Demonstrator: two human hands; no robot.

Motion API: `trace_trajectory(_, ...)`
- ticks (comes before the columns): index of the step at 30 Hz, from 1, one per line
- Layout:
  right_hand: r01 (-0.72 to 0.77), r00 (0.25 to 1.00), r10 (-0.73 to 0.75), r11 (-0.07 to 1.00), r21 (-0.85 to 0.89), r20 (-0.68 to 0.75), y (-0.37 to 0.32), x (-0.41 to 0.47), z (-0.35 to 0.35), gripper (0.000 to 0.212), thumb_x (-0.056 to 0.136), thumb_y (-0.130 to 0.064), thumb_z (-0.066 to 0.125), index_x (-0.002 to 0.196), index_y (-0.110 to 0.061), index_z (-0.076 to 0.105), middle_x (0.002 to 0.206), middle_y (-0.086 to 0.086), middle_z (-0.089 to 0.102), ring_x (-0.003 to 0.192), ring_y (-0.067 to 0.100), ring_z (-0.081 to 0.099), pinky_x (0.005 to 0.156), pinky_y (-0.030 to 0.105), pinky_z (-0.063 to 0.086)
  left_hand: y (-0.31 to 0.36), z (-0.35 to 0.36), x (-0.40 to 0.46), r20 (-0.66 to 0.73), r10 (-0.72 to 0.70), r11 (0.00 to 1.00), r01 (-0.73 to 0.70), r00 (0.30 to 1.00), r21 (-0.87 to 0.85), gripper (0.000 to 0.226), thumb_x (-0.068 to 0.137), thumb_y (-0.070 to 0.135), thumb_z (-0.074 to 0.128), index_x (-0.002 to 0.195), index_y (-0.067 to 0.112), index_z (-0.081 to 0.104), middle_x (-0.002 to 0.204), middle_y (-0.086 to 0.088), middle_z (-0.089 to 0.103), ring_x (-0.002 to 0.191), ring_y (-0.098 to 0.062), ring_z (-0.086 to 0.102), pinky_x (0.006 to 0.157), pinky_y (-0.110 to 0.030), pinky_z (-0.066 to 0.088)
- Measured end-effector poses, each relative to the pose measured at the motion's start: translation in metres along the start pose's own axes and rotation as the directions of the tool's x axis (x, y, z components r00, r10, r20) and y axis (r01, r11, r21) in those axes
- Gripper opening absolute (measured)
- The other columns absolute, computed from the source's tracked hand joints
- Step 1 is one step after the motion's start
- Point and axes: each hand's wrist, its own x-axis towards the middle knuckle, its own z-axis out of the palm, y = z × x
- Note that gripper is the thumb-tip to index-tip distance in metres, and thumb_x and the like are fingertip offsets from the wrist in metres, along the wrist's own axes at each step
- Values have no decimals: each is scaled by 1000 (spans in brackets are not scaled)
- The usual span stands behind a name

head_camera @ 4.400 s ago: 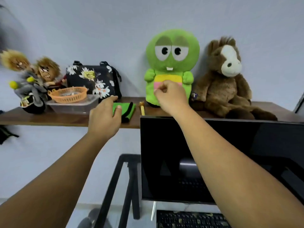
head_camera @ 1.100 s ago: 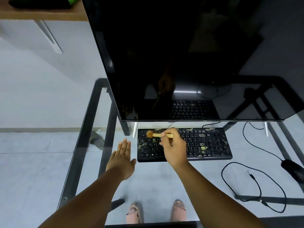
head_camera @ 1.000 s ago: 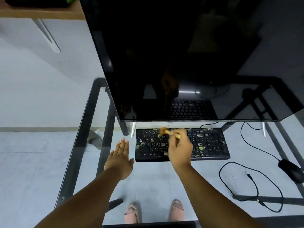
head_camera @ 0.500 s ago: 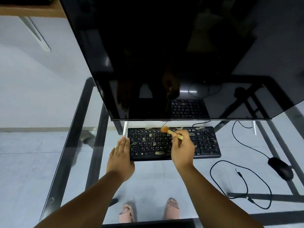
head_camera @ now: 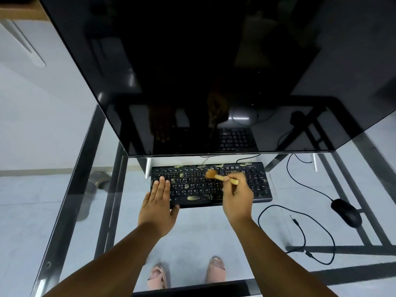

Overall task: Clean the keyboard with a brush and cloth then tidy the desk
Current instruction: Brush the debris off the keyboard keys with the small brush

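Observation:
A black keyboard [head_camera: 255, 185] lies on the glass desk below the monitor, with pale scraps of debris scattered over its keys. My right hand [head_camera: 237, 197] grips a small wooden-handled brush [head_camera: 216, 175]; its brown bristles rest on the upper middle rows of keys. My left hand [head_camera: 159, 203] lies flat, fingers together, on the keyboard's left end. The cloth is out of view.
A large dark monitor [head_camera: 214, 71] overhangs the keyboard's far edge. A black mouse [head_camera: 346, 212] sits at the right, and a loose black cable [head_camera: 300, 234] loops between it and the keyboard. The glass desk [head_camera: 70, 189] has a dark metal frame. My feet show through the glass.
I came down from the shelf with the brush. Over the last second my left hand slid from the glass onto the keyboard's left end, and the brush moved right along the upper keys.

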Motion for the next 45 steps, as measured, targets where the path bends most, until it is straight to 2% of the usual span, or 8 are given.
trace_trajectory(3,-1,993,12,996,90,-117,0,3,-9,6,97,-21,54,95,-26,55,74,2,68,65,22,62,56,32,46,5,1,-2,0,-11,1000,11,1000,13,77,97,50,30,153,16,-10,159,1,-20,147,-15,-17,120,-33,-3)
trace_trajectory(8,-15,999,17,999,50,-43,7,17,-15,7,97,-20,54,98,-25,58,75,-1,67,66,21,62,58,34,49,16,-1,1,4,3,1000,-3,1000,27,77,98,50,29,153,15,-11,159,0,-21,146,-16,-19,120,-33,-7)
trace_trajectory(12,-24,990,25,1000,7,-139,12,20,-21,5,97,-19,53,99,-21,56,74,-4,63,66,19,60,56,29,44,35,-1,6,9,35,999,-36,999,41,75,98,50,28,153,15,-10,159,0,-21,147,-17,-19,119,-34,-8)
trace_trajectory(15,4,999,-5,1000,-3,-38,16,19,-26,7,96,-19,54,95,-25,57,70,-2,64,61,20,59,53,34,48,49,0,9,14,64,997,-65,998,45,73,98,50,28,154,16,-5,161,0,-18,148,-17,-16,119,-35,-6)
trace_trajectory(19,-16,985,14,1000,-13,-171,22,24,-40,5,98,-19,53,101,-20,56,75,-7,62,66,-4,58,52,8,40,64,0,17,24,84,995,-85,996,45,73,98,50,29,155,16,-4,162,0,-15,149,-16,-14,120,-35,-5)
trace_trajectory(29,-26,998,24,999,-42,-56,38,39,-65,3,99,-26,50,99,-26,54,74,-1,64,62,17,58,52,29,45,96,8,27,102,141,989,-145,985,30,73,99,49,29,154,19,-8,161,3,-17,148,-14,-14,121,-35,0)
trace_trajectory(41,-60,965,65,998,24,-253,55,45,-95,4,100,-26,49,96,-24,49,74,-2,63,65,16,58,57,28,45,110,17,26,129,83,994,-91,988,57,73,99,49,27,154,16,-8,160,2,-20,148,-16,-17,121,-37,-3)
trace_trajectory(45,-53,990,54,999,14,-133,58,44,-99,8,99,-25,50,96,-19,52,72,2,64,58,12,55,53,24,43,110,18,26,124,79,994,-87,989,62,73,99,48,27,154,16,-7,160,1,-20,148,-17,-17,121,-37,-4)
